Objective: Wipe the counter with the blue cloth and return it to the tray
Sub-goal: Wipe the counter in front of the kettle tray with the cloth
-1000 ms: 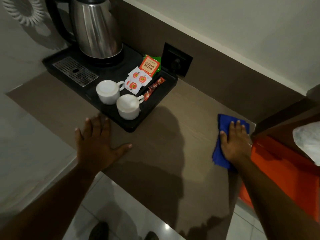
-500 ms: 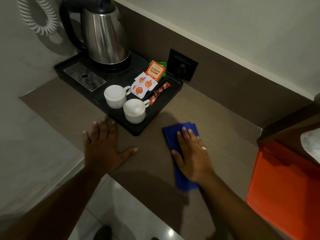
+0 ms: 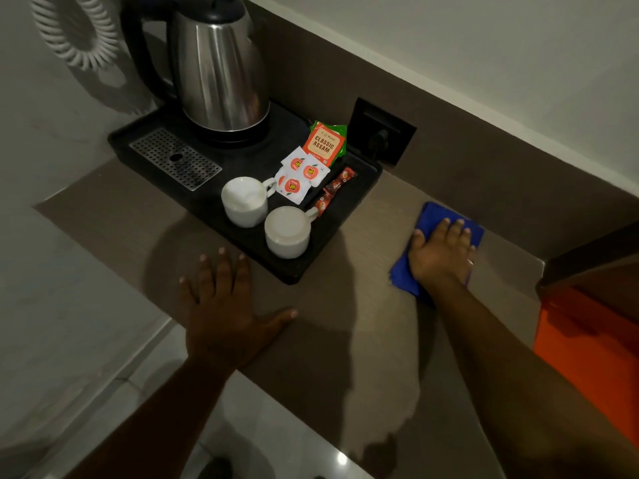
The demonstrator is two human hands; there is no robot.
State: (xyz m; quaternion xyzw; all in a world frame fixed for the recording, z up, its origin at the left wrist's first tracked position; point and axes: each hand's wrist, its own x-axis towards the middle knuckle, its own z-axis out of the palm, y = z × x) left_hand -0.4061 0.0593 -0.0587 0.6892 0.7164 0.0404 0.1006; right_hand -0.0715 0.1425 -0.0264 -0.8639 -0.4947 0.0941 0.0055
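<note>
The blue cloth is pinned flat under the right hand, whose grip is fully open: the palm is pressed down and the fingers are laid straight and close together over the fabric, nothing being clasped. A ring is seen on one finger of that hand. The cloth is spread on the brown table, near the back wall strip and well to the right of the black tray; its far corner and its near-left edge are left showing beyond the hand, the rest being covered.

The left hand is likewise held open, palm down on the table with the fingers splayed and the thumb stretched out to the right, and nothing is held by it. Its fingertips are placed just beside the tray's near edge (whether that edge is touched cannot be told).

On the tray, two white cups are stood side by side at the near end, with sachets and a packet marked Classic Assam behind them. A steel kettle is set at the far end, with a perforated metal drip plate to its left. A black wall socket is mounted behind the tray, and a white coiled cord is seen at the upper left. An orange surface is visible at the right edge.
</note>
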